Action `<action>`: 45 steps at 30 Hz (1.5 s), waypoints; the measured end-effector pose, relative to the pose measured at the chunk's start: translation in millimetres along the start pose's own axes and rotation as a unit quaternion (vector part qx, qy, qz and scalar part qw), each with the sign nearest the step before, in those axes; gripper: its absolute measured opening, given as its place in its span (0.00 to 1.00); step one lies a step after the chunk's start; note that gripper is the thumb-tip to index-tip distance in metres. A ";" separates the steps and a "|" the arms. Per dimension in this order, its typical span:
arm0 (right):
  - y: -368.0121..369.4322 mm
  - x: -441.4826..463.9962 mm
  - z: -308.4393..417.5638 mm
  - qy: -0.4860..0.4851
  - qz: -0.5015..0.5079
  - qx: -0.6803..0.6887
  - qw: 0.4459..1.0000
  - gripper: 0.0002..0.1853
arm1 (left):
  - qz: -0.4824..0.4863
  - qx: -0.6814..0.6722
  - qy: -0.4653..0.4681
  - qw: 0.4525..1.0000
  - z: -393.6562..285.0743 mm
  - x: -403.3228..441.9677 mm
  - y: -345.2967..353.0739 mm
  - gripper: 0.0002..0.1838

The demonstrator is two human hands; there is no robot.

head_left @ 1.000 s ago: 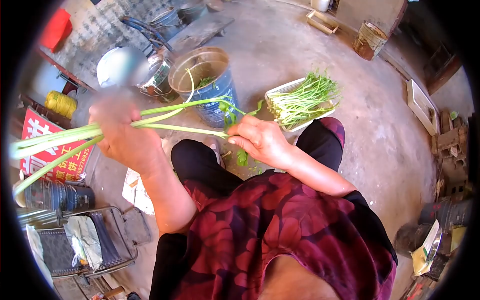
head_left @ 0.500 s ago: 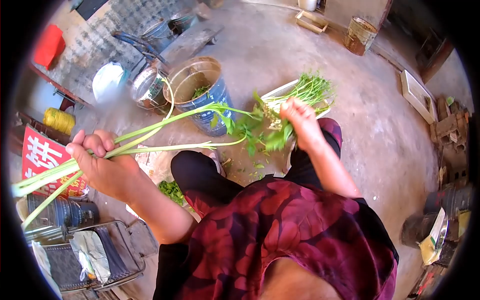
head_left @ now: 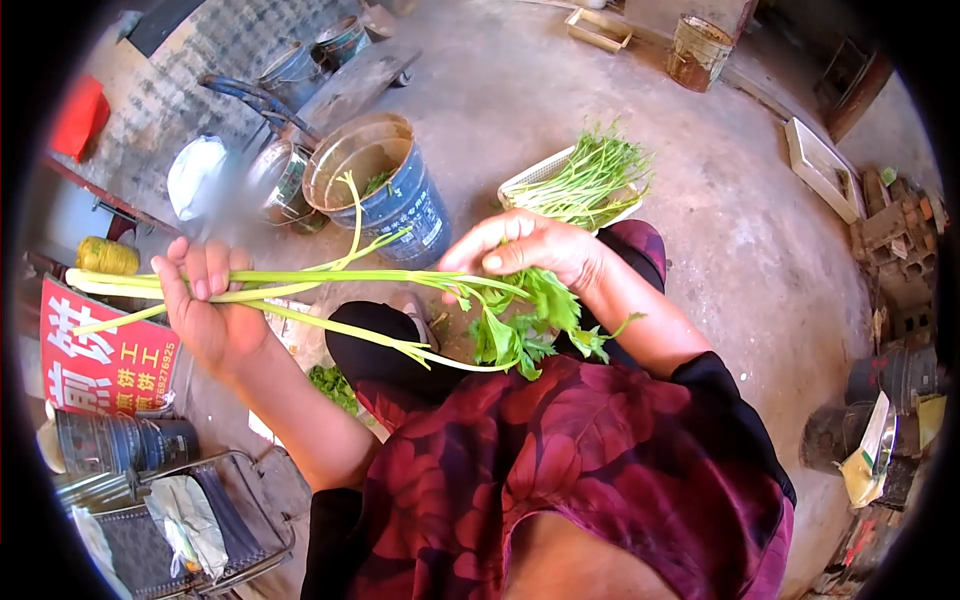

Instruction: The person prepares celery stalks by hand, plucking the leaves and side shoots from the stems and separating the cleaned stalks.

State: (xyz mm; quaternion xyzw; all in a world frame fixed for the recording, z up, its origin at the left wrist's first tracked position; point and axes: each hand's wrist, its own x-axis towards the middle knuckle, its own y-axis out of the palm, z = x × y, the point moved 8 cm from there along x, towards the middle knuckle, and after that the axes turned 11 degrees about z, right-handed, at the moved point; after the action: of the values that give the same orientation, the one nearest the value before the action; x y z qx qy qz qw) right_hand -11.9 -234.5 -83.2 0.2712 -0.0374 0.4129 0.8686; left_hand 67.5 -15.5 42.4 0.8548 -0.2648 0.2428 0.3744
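Note:
Long pale-green celery stalks [head_left: 380, 280] lie across my view, their cut ends at the left and their leaves [head_left: 515, 335] at the right. My left hand [head_left: 222, 315] is closed round the stalks near the thick ends. At the leafy end, my right hand [head_left: 540, 245] curls over the upper stems with its fingers closed on them; its fingertips are partly hidden. Beyond my right hand, a white basket [head_left: 520, 178] holds a heap of thin green stems [head_left: 600, 180]. Loose green leaves [head_left: 332, 385] lie on the floor under my left forearm.
A blue bucket [head_left: 425, 205] with some greens inside stands past my hands. At left are a red sign [head_left: 100, 350], a white bag [head_left: 192, 180] and a folding chair [head_left: 235, 500]. A rusty bucket [head_left: 698, 55] and a white tray [head_left: 820, 170] stand farther off.
My right hand has moved left and toward me, from near the basket to the leafy end of the stalks. The stalks have swung closer to level in my left hand.

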 end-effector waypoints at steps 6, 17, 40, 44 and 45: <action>38.5 -1.5 -9.7 -0.003 0.066 0.122 0.990 0.18 | 0.003 -0.012 -0.011 1.000 8.2 1.0 -1.0 0.15; 34.4 1.6 -18.8 0.085 0.069 -0.175 0.979 0.10 | 0.012 -0.016 -0.010 1.000 1.6 4.3 7.1 0.16; -4.1 -80.8 76.9 0.027 -0.264 -0.486 0.833 0.09 | -0.007 0.117 0.048 0.992 -19.8 10.3 6.3 0.16; 19.6 -68.2 53.7 0.168 -0.244 -0.635 0.714 0.19 | 0.009 0.110 0.050 0.993 -21.4 11.6 7.7 0.16; 16.5 -64.8 44.5 0.195 -0.236 -0.670 0.676 0.20 | 0.001 0.115 0.051 0.992 -22.4 11.3 7.6 0.16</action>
State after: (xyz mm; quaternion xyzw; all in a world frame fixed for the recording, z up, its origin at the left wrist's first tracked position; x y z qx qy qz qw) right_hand -59.5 -293.6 -56.8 -0.4702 -0.0684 0.1023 0.8739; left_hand 66.2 -5.8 66.8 0.8787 -0.2165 0.3150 0.2858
